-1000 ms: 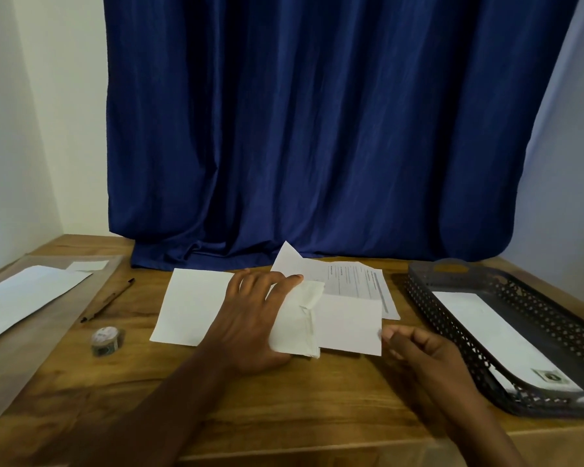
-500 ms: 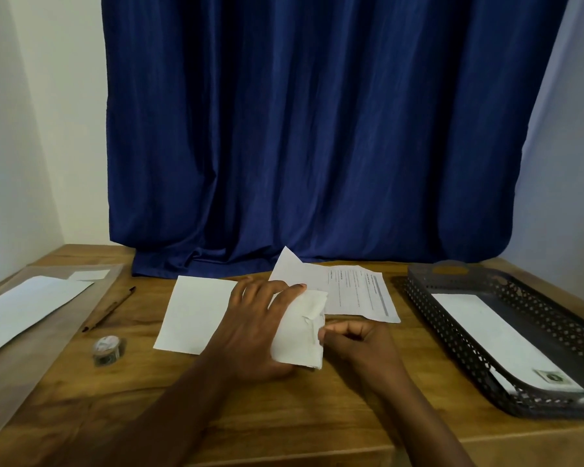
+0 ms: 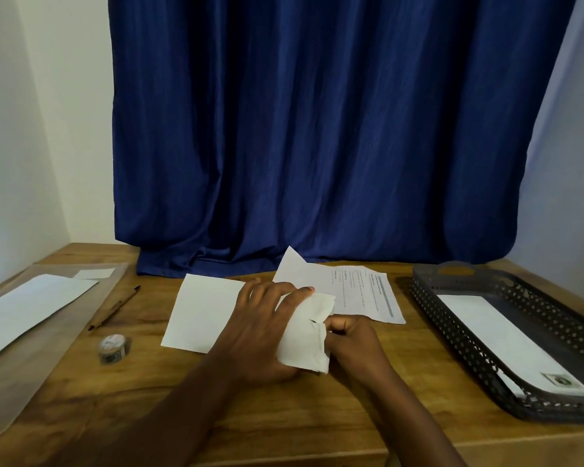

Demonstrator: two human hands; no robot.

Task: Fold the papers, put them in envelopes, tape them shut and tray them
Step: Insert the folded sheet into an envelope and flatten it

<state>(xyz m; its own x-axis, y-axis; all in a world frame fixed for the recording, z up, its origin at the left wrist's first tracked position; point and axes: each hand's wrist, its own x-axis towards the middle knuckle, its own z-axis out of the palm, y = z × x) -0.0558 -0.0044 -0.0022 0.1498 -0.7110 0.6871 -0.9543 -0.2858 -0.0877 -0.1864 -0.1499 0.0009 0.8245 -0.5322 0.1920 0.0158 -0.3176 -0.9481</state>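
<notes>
Envelope (image 3: pixel 304 335) lies mid-counter, pinned flat under the left hand (image 3: pixel 260 328) with fingers spread — its right end gapes, edge ragged. The right hand (image 3: pixel 351 338), fingers curled, grips what seems the folded paper at that mouth; the sheet itself is hidden. Best to feed it in square and slowly — forcing could tear the white, creased opening further

I see the left hand (image 3: pixel 267 326) lying flat on a white envelope (image 3: pixel 204 311) mid-table, while the right hand (image 3: pixel 353 338) pinches its ragged right end. A printed sheet (image 3: pixel 361 291) lies just beyond; a dark tray (image 3: pixel 452 318) sits right.
</notes>
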